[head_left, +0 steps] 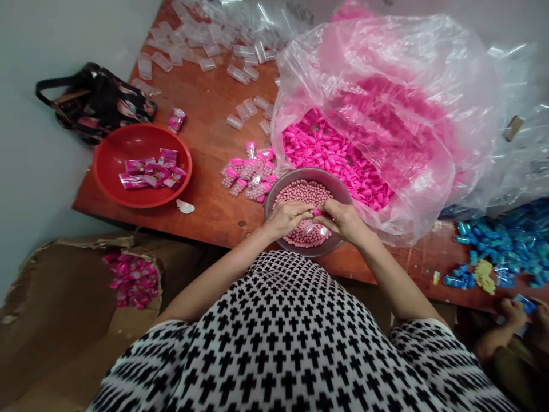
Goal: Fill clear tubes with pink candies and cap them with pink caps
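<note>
A grey bowl [271, 197] of small round pink beads or candies [302, 191] stands at the table's front edge. Over it, my left hand [286, 220] and my right hand [343, 220] meet at the fingertips. Both are closed in a pinch around a small bright pink plastic cap [317, 212]; whether a clear tube is attached to it is hidden by the fingers. Left of the bowl lies a pile of small clear containers with pink caps [249, 170], filled with pink beads. A large clear bag [467, 114] spills loose pink caps [326, 149] behind the bowl.
Empty clear tubes [238, 74] are scattered at the back. At left are a red bowl [107, 171] with pink packets [156, 173] and a dark floral handbag [103, 103]. A cardboard box [55, 309] stands below. Blue packets [510, 246] and another person's hands [514, 315] are at right.
</note>
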